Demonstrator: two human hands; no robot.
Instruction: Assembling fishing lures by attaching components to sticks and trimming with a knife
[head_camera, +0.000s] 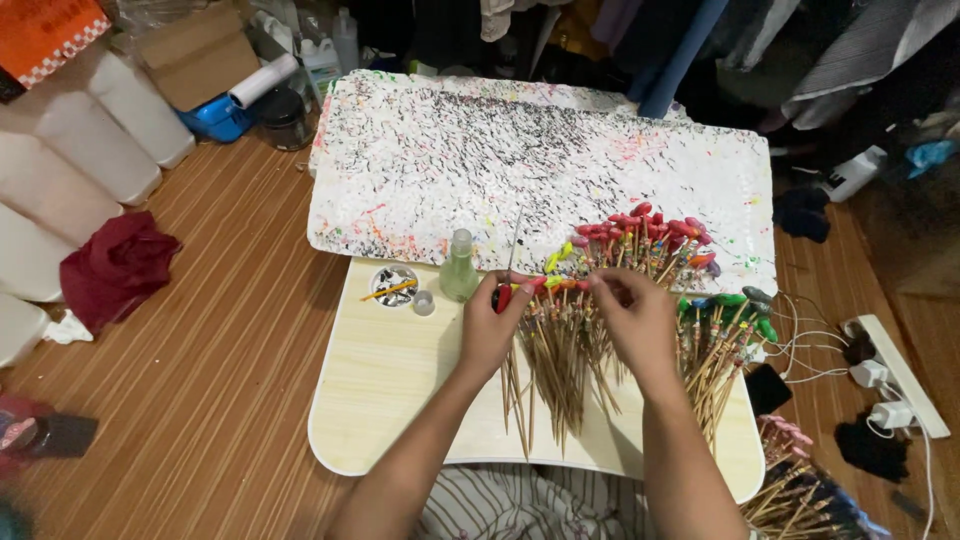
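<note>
Nearest, striped cloth just below the near edge of a small pale wooden lap table; above it, both forearms reaching onto the surface; left hand pinched shut on a thin stick with a red tip, its bare shaft pointing up and away; right hand with fingertips closed narrow among the heads of a fanned heap of bamboo skewers, lying across the middle and right side of the surface, plain ends toward the near edge, coloured tips toward the far edge; likely very light, stiff yet easy to snap, painted tips possibly tacky, so best taken by the bare shaft below the colour; red-tipped ones and green-tipped ones near the far right corner; toward the far left corner a small dish with a brush, a little cap and a pale green bottle; beyond the far edge, a white board speckled with paint; around all this, a ribbed brown floor mat, a dark red rag well to the left, white jugs along the far left, a power strip with cables at the right; hanging clothes farthest back.
</note>
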